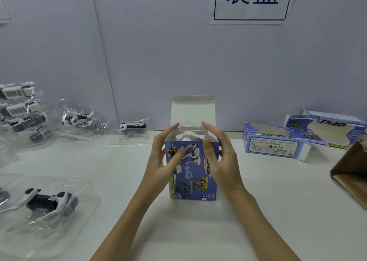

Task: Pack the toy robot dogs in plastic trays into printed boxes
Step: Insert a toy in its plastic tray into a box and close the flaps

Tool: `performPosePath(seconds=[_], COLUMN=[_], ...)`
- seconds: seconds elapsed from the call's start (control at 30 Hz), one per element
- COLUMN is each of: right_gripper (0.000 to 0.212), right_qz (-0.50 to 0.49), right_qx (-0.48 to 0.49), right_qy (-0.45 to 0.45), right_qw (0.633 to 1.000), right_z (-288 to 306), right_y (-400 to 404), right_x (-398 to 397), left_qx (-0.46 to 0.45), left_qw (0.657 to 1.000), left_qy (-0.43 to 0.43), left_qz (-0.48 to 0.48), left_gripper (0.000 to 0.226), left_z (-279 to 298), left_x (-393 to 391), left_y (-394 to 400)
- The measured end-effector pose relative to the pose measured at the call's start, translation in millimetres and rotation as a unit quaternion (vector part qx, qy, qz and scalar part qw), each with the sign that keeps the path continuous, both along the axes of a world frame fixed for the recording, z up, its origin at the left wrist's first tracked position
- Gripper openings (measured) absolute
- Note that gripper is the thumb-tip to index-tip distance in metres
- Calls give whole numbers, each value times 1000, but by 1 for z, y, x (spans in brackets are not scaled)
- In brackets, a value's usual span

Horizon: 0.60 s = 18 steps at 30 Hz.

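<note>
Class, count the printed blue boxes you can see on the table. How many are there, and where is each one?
3: an upright box between both hands at centre, and two boxes lying at right, the nearer box and the farther box. More may lie out of view.

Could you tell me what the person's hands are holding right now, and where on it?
Both the left hand and right hand hold the upright printed box by its upper side edges.
</note>
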State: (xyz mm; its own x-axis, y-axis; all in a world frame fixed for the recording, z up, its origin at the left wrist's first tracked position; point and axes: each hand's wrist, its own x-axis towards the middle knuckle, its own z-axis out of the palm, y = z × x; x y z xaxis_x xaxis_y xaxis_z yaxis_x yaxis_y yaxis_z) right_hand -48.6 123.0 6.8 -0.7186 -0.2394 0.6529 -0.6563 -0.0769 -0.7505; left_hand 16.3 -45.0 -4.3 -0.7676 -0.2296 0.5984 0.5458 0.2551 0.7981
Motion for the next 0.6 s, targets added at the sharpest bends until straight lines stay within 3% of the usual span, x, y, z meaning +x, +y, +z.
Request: performPosePath(seconds=[0.07,0.17,0.27,0.37,0.47,0.53,0.6], right_gripper=[57,27,15,11,37,58,59], right_qz=[-17,-55,-60,-4,23,27,23], right_qx=[5,3,-18,-71,-109,-105,-92], right_qy=[-18,-1,-7,-79,-72,-58,-57], right_qw=[1000,998,998,994,991,992,994], right_z=[4,6,4,7,13,14,14], right_y=[3,2,-4,-4,-1,0,2], right_x=[-3,-6,-8,-7,-5,-4,-1], left_qx=[-34,-22,10,61,110,150,140], left_qw=[999,999,998,997,994,988,989], left_qy=[-8,-13,-14,-6,7,8,-13], left_qz=[23,40,57,46,2,-41,-53], left_gripper=[43,24,25,27,22,46,69], left_z=[0,5,10,14,13,15,16], left_x=[-1,-2,-4,-4,-5,-5,-5], left_y=[1,5,8,9,6,3,-1])
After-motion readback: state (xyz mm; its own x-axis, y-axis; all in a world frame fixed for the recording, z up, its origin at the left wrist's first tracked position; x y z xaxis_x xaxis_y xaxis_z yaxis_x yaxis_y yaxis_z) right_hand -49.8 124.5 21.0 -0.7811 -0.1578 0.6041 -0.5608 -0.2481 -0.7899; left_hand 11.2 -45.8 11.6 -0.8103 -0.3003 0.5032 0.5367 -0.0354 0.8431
